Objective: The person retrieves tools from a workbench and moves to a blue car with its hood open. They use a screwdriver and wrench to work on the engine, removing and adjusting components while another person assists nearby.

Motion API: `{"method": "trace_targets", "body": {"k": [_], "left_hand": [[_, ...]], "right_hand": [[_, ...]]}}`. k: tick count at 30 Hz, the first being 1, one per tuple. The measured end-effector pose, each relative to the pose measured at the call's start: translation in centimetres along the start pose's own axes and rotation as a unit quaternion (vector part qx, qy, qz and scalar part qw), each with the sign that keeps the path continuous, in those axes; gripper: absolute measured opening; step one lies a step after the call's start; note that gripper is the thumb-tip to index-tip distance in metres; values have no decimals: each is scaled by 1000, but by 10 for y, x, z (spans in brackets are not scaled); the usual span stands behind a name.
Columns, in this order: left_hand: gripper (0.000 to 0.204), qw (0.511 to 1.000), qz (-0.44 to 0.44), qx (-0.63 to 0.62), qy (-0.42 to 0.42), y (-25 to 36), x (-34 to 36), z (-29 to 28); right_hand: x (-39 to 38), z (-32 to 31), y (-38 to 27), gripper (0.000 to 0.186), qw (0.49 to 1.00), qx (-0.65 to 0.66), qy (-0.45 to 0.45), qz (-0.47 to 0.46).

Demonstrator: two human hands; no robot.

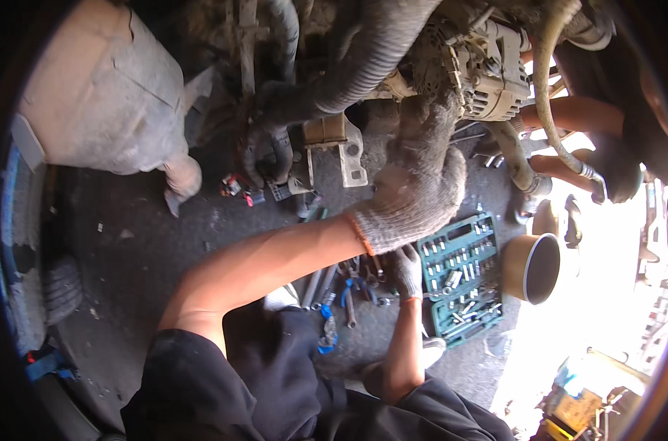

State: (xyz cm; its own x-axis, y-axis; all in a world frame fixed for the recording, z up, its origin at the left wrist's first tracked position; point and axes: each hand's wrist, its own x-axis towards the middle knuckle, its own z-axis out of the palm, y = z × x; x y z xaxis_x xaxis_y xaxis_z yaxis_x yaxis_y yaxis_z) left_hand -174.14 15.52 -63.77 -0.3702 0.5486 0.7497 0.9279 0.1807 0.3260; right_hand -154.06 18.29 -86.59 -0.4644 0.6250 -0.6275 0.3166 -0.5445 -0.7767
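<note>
My left hand (418, 180), in a dirty grey knitted glove with an orange cuff, reaches up to the alternator (495, 73) at the upper right. Its fingers stretch up along the alternator's near-left side, with the thumb apart. The fingertips blend into the dark grimy parts, so their exact contact is unclear. Lower down, my right hand (405, 273), also gloved, is just left of the green socket set case (488, 228). The left wrist covers part of it, and its fingers are too hidden to tell what they hold. Several wrenches (351, 312) lie on the floor beside it.
A thick ribbed hose (363, 62) crosses overhead, near a thinner tan hose (543, 95). A large pale housing (106, 88) hangs at upper left. A round metal pot (517, 268) stands right of the case. Another person's arms (576, 114) reach in at the right.
</note>
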Motion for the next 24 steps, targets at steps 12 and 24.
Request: {"method": "trace_targets", "body": {"k": [12,24], "left_hand": [[47,905,-278,-305,103,-48,-15,31],[51,998,-45,2,50,-87,11,10]], "right_hand": [[15,-10,9,27,928,-344,-99,-107],[4,-2,-4,28,925,-329,-62,-181]]}}
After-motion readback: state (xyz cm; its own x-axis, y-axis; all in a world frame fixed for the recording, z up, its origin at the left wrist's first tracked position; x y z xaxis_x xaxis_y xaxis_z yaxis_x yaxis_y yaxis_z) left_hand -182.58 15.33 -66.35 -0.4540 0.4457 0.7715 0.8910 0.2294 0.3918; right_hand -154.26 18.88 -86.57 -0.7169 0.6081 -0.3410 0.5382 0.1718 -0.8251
